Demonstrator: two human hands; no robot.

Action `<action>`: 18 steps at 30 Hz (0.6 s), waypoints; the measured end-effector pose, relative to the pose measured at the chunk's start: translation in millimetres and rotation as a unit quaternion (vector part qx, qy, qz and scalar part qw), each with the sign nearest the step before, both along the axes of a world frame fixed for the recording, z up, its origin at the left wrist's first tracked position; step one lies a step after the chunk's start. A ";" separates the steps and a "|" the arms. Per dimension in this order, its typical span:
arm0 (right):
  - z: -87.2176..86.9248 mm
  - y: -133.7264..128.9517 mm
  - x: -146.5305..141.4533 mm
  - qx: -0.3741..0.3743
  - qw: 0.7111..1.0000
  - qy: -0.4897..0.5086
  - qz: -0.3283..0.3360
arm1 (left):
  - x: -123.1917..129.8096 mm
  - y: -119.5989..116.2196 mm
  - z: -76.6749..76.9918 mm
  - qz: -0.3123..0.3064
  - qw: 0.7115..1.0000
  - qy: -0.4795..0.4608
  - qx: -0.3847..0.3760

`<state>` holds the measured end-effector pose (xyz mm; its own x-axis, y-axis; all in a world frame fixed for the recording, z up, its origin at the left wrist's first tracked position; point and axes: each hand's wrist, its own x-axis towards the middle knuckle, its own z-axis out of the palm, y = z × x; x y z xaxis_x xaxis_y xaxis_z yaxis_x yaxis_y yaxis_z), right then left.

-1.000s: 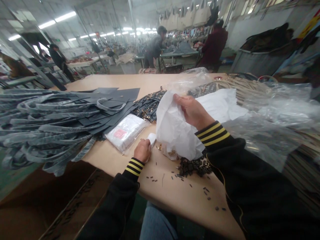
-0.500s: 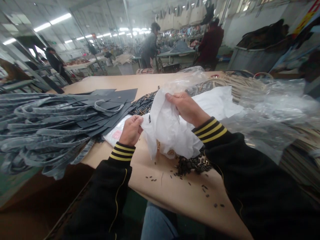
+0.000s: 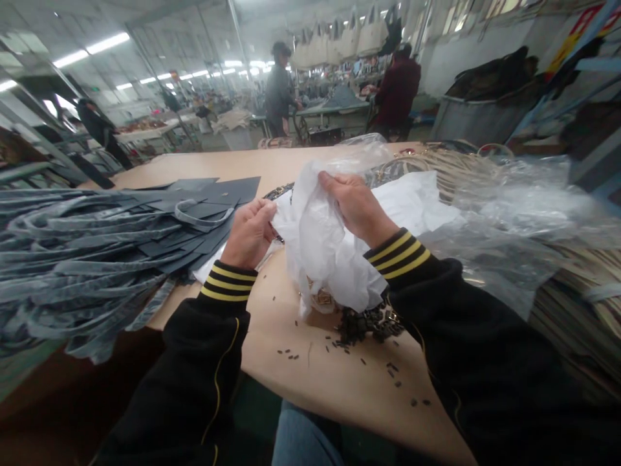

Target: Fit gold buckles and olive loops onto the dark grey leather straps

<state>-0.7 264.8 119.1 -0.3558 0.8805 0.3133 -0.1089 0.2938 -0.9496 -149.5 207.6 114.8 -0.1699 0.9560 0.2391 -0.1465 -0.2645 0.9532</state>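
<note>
- The white tissue paper [image 3: 326, 246] is crumpled into a loose, bunched mass at the centre of the frame, held up just above the tabletop between both hands.
- The left hand [image 3: 249, 234] grips the tissue's left side, its fingers [image 3: 266, 217] closed on the paper.
- The right hand [image 3: 358, 206] sits higher on the tissue, its fingers [image 3: 334, 184] curled over the top and holding it.
- Gold-coloured metal hardware [image 3: 321, 298] shows under the tissue's lower edge.
- The tissue touches a heap of small dark pieces [image 3: 366, 325] at its lower right; more of these bits [image 3: 310, 349] lie scattered below it.
- A tan table [image 3: 310, 382] fills the lower middle. Grey straps [image 3: 72, 259] and dark flat panels [image 3: 218, 191] lie at left, and clear plastic sheeting [image 3: 514, 220] lies at right.
- In a large factory hall, 2 standing workers [image 3: 279, 90] are at upper centre, well beyond the far table edge.
- The table's near edge passes below the scattered bits. The straps hang over its left edge, and the tabletop stretches on above the hands to the far edge.
</note>
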 end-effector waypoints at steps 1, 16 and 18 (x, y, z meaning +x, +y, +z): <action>0.6 0.4 0.0 0.007 1.000 0.007 -0.009 | 2.1 1.7 2.6 -0.004 1.000 -0.004 0.005; 29.6 -4.4 3.3 0.045 0.994 0.099 0.002 | 17.4 2.6 46.3 -0.001 0.995 0.017 0.093; 28.1 -3.0 1.4 0.043 0.994 0.100 0.014 | 18.7 2.9 37.5 0.001 0.992 0.055 0.113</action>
<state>0.7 261.8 147.2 -0.3027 0.8379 0.4541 -0.3014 0.3679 -0.8797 -130.8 210.5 152.3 -0.1327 0.8752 0.4653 -0.0432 -0.4741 0.8794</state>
